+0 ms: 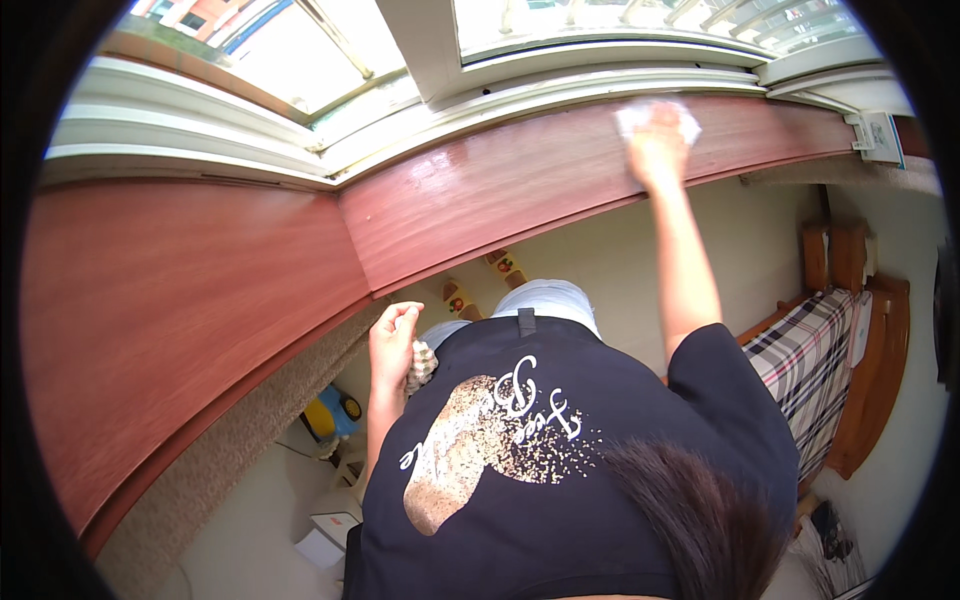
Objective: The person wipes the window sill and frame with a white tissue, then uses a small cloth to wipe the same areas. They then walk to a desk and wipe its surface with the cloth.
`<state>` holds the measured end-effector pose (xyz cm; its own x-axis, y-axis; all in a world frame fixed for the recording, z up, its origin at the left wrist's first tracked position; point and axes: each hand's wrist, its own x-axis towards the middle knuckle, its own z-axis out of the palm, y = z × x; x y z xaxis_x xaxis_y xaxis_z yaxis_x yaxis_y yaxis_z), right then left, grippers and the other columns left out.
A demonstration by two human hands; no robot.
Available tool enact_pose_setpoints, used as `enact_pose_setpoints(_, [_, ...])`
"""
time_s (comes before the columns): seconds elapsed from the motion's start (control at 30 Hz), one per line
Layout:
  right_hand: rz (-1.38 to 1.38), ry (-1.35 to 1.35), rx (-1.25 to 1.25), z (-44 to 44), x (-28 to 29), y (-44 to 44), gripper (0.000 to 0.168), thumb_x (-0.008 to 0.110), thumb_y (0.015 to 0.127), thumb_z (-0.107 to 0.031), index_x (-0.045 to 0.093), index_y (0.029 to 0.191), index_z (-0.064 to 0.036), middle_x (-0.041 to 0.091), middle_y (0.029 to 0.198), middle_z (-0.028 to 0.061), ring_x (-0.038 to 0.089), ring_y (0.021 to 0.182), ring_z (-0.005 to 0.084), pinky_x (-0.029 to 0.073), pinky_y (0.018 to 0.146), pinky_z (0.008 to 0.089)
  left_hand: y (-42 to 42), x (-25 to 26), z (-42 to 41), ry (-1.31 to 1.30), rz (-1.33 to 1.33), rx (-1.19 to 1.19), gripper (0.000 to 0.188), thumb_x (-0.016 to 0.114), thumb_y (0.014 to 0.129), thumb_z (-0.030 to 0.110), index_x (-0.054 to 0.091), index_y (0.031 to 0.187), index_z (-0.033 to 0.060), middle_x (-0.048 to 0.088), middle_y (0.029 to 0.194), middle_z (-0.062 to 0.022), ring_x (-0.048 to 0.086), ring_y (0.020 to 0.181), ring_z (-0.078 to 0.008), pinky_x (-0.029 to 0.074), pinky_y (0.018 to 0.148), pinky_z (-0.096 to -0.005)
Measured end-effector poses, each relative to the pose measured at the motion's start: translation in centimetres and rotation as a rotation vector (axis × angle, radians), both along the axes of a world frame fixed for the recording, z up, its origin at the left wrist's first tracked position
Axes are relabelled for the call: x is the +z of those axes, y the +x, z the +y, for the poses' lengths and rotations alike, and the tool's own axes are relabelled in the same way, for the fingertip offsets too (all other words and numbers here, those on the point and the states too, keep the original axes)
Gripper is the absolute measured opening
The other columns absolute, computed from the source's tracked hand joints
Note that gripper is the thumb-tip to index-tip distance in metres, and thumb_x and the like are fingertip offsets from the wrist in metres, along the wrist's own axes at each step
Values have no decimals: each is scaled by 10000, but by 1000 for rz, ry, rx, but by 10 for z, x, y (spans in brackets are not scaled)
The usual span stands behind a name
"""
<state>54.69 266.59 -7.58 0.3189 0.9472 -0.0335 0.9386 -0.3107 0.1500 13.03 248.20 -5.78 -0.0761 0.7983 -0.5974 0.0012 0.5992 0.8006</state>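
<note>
My right hand [658,150] is stretched out over the reddish wood-grain windowsill [495,191] and presses a white cloth [634,121] onto it, close to the window frame. Hand and cloth are blurred. My left hand [394,334] hangs by my body near the sill's inner corner, fingers curled in and thumb against the forefinger. Beside its wrist shows a small knobbly white-and-green thing [422,366], partly hidden; I cannot tell what it is. Light reflects off the sill's surface left of the cloth.
White window frames [427,142] border the sill, with a pane open at left. A white box-like fitting [879,139] sits at the sill's right end. Below are a wooden bed [874,375] with a plaid cover [806,360], and a blue-and-yellow wheeled toy [330,411].
</note>
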Motion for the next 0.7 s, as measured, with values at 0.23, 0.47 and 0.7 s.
enact_pose_setpoints(0.23, [311,116,473,-58,1,-200,531,366,909,-274,363,1348,26,331,1422,209,352,1302,280,249,1079,411,12,2,10,-2,-16,-74,125,574,902,136,648,941,43,452,631,94,340,547,3,263,488,-169])
enact_pose_setpoints(0.47, [360,128,636,-74,5,-159,481,364,921,-288,393,1343,-60,354,1424,132,323,1322,256,240,1086,392,21,9,20,33,35,-143,132,558,906,131,641,946,38,421,615,102,319,533,5,243,476,-177])
enact_pose_setpoints(0.7, [-10,117,-85,-36,-20,91,565,274,953,-356,216,1443,-81,190,1508,114,212,1382,250,198,1110,399,23,12,12,11,32,-94,146,558,909,144,637,951,29,377,582,106,283,505,3,212,452,-184])
